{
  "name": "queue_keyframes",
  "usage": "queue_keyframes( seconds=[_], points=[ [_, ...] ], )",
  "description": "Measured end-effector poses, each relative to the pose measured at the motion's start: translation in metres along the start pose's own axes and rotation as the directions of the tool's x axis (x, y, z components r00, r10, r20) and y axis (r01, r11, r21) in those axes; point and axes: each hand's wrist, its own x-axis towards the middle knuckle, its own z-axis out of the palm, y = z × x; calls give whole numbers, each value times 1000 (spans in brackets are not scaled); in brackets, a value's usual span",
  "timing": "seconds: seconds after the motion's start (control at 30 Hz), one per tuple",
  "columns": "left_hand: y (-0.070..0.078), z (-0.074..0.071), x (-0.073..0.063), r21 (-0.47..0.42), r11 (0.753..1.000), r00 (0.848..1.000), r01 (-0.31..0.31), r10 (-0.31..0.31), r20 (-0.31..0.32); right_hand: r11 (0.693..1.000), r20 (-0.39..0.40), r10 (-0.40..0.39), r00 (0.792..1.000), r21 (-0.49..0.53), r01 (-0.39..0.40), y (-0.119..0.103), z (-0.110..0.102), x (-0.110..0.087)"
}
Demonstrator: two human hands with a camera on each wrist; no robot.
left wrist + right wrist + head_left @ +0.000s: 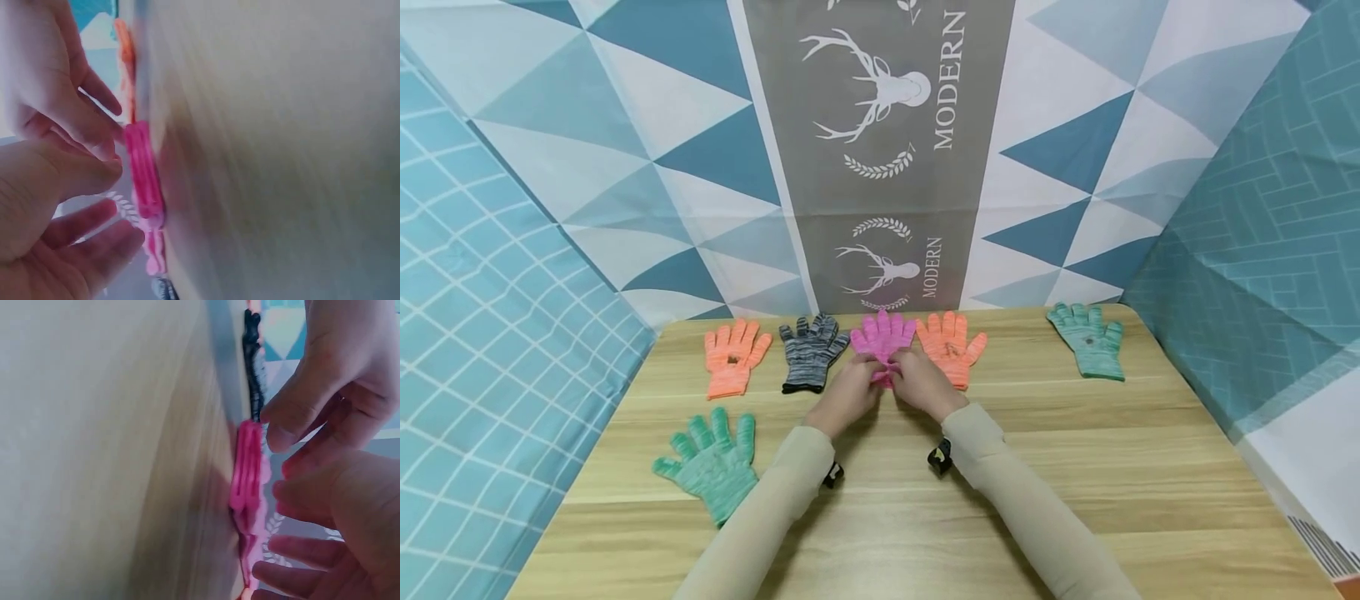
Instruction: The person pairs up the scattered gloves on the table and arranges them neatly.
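A pink knitted glove (882,333) lies flat at the back middle of the table, fingers toward the wall. Both hands reach over its cuff end and hide part of it. My left hand (853,385) is over the left side, thumb apart from the fingers in the left wrist view. My right hand (923,382) is over the right side, its thumb and fingers also spread apart in the right wrist view. The two hands come very near each other above the glove (247,465). Whether any fingertip touches the fabric I cannot tell.
Along the back lie an orange glove (730,358), a grey-black glove (807,354), another orange glove (951,350) and a green glove (1088,342). A larger green glove (715,467) is at the front left, partly behind the left sleeve. Patterned cloth (887,192) hangs behind the wooden table (1075,467).
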Motion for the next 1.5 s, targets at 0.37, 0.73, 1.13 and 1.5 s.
queue_keyframes(
  seconds=[0.37,0.73,1.13,1.5],
  points=[
    [9,-21,-32,3,999,995,39,-39,-93,985,-71,105,992,146,-94,2,-34,-45],
    [14,-34,-87,35,996,990,79,-74,-120,989,-63,145,987,24,-143,31,-81,-88],
    [21,-44,-131,89,992,986,93,-79,-144,991,7,112,994,65,-113,45,-80,-92],
    [12,-51,-164,63,989,974,131,-117,-193,981,-32,161,986,110,-157,71,-56,-68]
  ],
)
